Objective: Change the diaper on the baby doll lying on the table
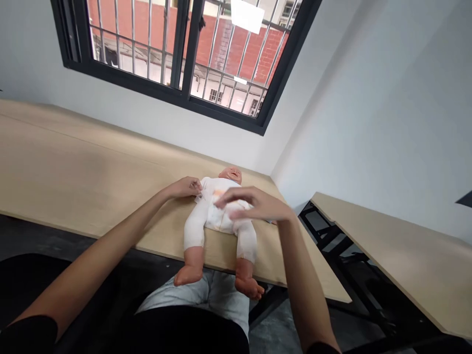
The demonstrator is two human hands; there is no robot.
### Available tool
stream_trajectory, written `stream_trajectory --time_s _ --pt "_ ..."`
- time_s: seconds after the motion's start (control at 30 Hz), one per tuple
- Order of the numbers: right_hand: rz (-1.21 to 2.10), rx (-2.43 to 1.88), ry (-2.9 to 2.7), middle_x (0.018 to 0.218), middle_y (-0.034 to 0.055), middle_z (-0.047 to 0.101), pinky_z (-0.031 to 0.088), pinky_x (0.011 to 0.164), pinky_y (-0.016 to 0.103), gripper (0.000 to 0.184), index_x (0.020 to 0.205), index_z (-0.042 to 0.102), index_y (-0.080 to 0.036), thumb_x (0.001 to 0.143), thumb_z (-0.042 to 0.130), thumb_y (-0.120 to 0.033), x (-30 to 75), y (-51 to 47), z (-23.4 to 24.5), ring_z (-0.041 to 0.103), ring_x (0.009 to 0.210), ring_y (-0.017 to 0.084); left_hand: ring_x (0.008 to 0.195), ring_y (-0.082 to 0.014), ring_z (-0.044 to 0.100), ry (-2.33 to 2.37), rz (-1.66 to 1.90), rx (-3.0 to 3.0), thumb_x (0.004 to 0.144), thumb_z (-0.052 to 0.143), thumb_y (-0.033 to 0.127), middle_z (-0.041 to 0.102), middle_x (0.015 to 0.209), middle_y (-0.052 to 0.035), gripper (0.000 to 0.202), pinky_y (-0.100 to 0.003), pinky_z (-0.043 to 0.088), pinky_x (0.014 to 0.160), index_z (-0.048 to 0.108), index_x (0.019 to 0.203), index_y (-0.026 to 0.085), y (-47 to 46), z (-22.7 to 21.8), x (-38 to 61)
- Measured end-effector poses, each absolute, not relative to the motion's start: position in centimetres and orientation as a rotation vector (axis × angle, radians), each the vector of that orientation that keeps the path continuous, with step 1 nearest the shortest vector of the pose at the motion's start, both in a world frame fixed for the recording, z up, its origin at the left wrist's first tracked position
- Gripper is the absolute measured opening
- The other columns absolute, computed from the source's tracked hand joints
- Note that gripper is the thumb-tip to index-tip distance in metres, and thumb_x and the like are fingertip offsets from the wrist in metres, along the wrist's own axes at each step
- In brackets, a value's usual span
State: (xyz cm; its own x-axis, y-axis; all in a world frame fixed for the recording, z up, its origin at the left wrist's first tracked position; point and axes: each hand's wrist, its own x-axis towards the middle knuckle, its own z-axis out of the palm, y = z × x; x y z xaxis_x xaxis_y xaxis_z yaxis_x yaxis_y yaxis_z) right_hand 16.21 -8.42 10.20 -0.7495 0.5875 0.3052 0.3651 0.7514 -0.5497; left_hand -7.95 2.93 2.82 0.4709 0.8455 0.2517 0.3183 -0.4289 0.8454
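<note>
A baby doll point(193, 228) lies on its back on the wooden table, head towards the window and feet over the near edge. It has white cloth on its body and legs, and a white diaper point(220, 220) around its hips. At the doll's side, my left hand point(187, 187) has its fingers closed on the diaper's edge beside the waist. Over the doll's belly hovers my right hand point(254, 202), slightly blurred, thumb and fingers apart with nothing seen between them. It hides part of the diaper's front.
The table point(92, 172) runs along the wall under a barred window point(184, 59). To the right, past a gap, stands a second table point(387, 246) with a dark metal frame. My lap point(191, 295) is close against the near edge.
</note>
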Motion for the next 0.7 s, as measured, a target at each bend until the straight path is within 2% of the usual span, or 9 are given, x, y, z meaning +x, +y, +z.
stream_trajectory --time_s 0.1,0.17,0.27,0.37,0.47,0.6,0.7 --pt "0.631 -0.776 -2.440 0.105 0.0032 0.067 0.047 0.088 0.032 0.026 0.103 0.067 -0.021 0.084 0.061 -0.037 14.6 -4.3 9.9 0.061 0.097 0.017 0.076 -0.0188 0.059 0.929 0.749 2.059 0.055 0.066 0.029 0.065 0.079 -0.0011 0.032 -0.025 0.045 0.065 0.058 0.083 0.018 2.9 1.6 -7.6" --pt "0.562 -0.881 -2.327 0.101 0.0047 0.068 0.047 0.085 0.032 0.023 0.097 0.069 -0.017 0.084 0.060 -0.034 13.8 -2.0 7.7 0.061 0.094 0.017 0.075 -0.0189 0.057 0.972 0.718 2.113 0.054 0.064 0.027 0.063 0.077 0.0003 0.033 -0.024 0.043 0.063 0.057 0.085 0.019 2.9 0.9 -7.2" --pt "0.630 -0.931 -2.166 0.096 0.0069 0.068 0.046 0.081 0.031 0.026 0.093 0.069 -0.012 0.085 0.058 -0.034 13.7 -0.2 4.4 0.061 0.090 0.018 0.070 -0.0182 0.055 1.021 0.761 2.140 0.055 0.059 0.024 0.060 0.072 0.0016 0.029 -0.024 0.041 0.060 0.057 0.084 0.020 3.0 0.3 -6.9" --pt "0.693 -0.901 -2.056 0.095 0.0069 0.069 0.047 0.082 0.032 0.026 0.090 0.068 -0.014 0.083 0.059 -0.037 14.5 0.1 3.2 0.062 0.088 0.017 0.069 -0.0176 0.055 1.017 0.805 2.118 0.055 0.059 0.024 0.061 0.073 0.0008 0.022 -0.025 0.041 0.061 0.058 0.076 0.019 3.4 0.3 -7.1" --pt "0.657 -0.891 -2.056 0.094 0.0058 0.069 0.047 0.083 0.032 0.023 0.088 0.068 -0.016 0.081 0.060 -0.037 14.8 -0.3 3.5 0.061 0.089 0.017 0.061 -0.0156 0.053 1.013 0.807 2.085 0.059 0.062 0.030 0.058 0.064 0.0014 0.016 -0.024 0.039 0.056 0.057 0.069 0.018 3.9 0.8 -7.8" --pt "0.632 -0.910 -2.073 0.095 0.0056 0.069 0.046 0.083 0.032 0.023 0.087 0.068 -0.015 0.082 0.059 -0.036 14.7 -0.4 3.9 0.061 0.089 0.017 0.057 -0.0125 0.051 0.929 0.927 1.911 0.063 0.069 0.041 0.056 0.061 0.0019 0.029 -0.022 0.038 0.052 0.056 0.071 0.017 3.6 1.5 -8.3" --pt "0.630 -0.911 -2.061 0.095 0.0059 0.069 0.046 0.084 0.032 0.022 0.087 0.067 -0.016 0.081 0.060 -0.036 14.6 -0.3 3.8 0.062 0.089 0.018 0.059 -0.0103 0.053 0.863 1.081 1.696 0.064 0.073 0.046 0.057 0.063 0.0025 0.037 -0.022 0.042 0.056 0.053 0.071 0.016 3.0 1.9 -8.1"
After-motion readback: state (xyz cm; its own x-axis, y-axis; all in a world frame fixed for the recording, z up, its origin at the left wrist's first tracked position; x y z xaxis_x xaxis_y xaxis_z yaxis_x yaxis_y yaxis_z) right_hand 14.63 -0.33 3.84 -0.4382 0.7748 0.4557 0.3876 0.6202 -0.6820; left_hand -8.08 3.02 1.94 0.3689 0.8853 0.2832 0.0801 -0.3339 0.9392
